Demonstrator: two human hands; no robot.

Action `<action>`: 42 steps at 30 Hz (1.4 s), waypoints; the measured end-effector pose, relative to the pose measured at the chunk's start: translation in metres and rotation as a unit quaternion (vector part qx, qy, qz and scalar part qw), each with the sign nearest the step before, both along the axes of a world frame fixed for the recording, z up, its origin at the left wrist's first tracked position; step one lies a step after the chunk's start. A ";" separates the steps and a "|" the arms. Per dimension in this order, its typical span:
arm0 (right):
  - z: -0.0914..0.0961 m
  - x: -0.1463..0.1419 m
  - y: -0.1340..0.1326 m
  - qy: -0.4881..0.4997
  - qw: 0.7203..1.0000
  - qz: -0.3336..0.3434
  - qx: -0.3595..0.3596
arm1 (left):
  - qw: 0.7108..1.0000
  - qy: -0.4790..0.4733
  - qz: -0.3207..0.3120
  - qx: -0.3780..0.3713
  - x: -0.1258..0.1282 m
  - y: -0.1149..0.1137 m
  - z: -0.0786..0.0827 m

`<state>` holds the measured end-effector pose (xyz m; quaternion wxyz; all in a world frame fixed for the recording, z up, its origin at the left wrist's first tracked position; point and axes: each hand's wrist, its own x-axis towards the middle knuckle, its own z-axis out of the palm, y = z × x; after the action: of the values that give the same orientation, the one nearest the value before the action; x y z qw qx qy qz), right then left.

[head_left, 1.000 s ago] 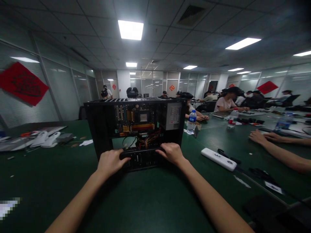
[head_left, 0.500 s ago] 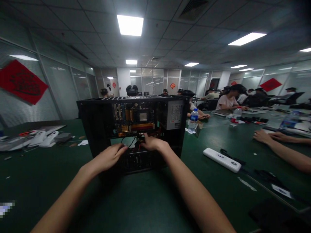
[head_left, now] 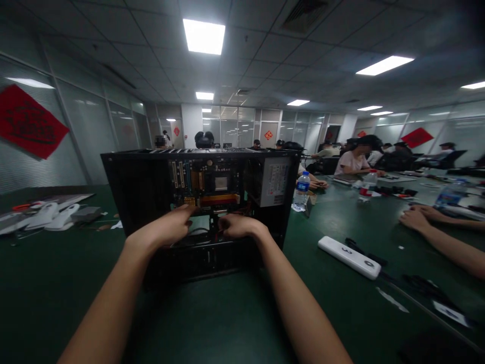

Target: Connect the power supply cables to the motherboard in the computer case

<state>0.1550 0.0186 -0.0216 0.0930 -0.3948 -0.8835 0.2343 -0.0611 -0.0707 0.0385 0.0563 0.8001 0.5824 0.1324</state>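
An open black computer case (head_left: 125,192) stands on the green table in front of me, tilted slightly. Inside it are a motherboard (head_left: 200,184) with expansion slots and a processor socket, and a silver power supply (head_left: 272,184) at the upper right. My left hand (head_left: 170,225) reaches into the case below the motherboard, its fingers stretched out and partly apart. Opposite it, my right hand (head_left: 238,225) has its fingers curled around thin dark and red cables (head_left: 216,233). Its fingertips are partly hidden. A dark cable loop (head_left: 200,230) hangs between the hands.
A white power strip (head_left: 348,257) and black cords lie to the right, near another person's hands (head_left: 415,217). A water bottle (head_left: 302,189) stands behind the case's right side. Grey and white parts (head_left: 62,216) are piled at the left. Other people sit farther back.
The case has come nearer and tipped a little. My left hand has moved up and left, toward the motherboard's lower edge. The right hand has shifted slightly down, its fingers more curled.
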 end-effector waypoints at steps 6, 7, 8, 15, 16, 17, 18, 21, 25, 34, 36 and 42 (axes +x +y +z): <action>0.007 -0.011 -0.002 0.238 0.969 -0.044 -0.052 | 0.995 -0.040 -0.085 -0.041 0.006 0.015 -0.014; 0.010 -0.012 -0.004 0.270 0.960 -0.047 -0.061 | 0.994 -0.038 -0.084 -0.052 0.005 0.016 -0.016; 0.013 -0.012 -0.007 0.300 0.951 -0.045 -0.066 | 0.994 -0.032 -0.080 -0.066 0.003 0.018 -0.018; 0.031 -0.012 -0.018 0.462 0.882 -0.061 -0.078 | 0.983 -0.094 -0.095 -0.128 -0.006 -0.006 0.005; 0.031 -0.012 -0.018 0.475 0.874 -0.063 -0.084 | 0.977 -0.120 -0.109 -0.141 -0.005 -0.013 0.010; 0.031 -0.013 -0.018 0.486 0.867 -0.062 -0.089 | 0.970 -0.144 -0.125 -0.151 -0.004 -0.019 0.016; 0.031 -0.013 -0.018 0.494 0.863 -0.058 -0.089 | 0.964 -0.167 -0.140 -0.155 -0.002 -0.025 0.020; 0.032 -0.012 -0.020 0.493 0.865 -0.040 -0.086 | 0.953 -0.221 -0.159 -0.135 0.005 -0.034 0.027; 0.034 -0.009 -0.027 0.433 0.895 -0.050 -0.089 | 0.951 -0.248 -0.165 -0.087 0.015 -0.034 0.027; 0.037 -0.007 -0.036 0.319 0.946 -0.014 -0.052 | 0.953 -0.232 -0.172 -0.088 0.027 -0.030 0.020; 0.038 -0.005 -0.038 0.287 0.957 0.000 -0.034 | 0.951 -0.250 -0.163 -0.081 0.028 -0.030 0.020; 0.057 0.008 -0.061 0.167 0.978 -0.051 0.118 | 0.936 -0.328 -0.114 -0.061 0.031 -0.026 0.020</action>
<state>0.1628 -0.0421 0.0354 0.2970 -0.3811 -0.8557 0.1855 -0.0302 -0.0972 0.0585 0.3080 0.7679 0.4435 0.3447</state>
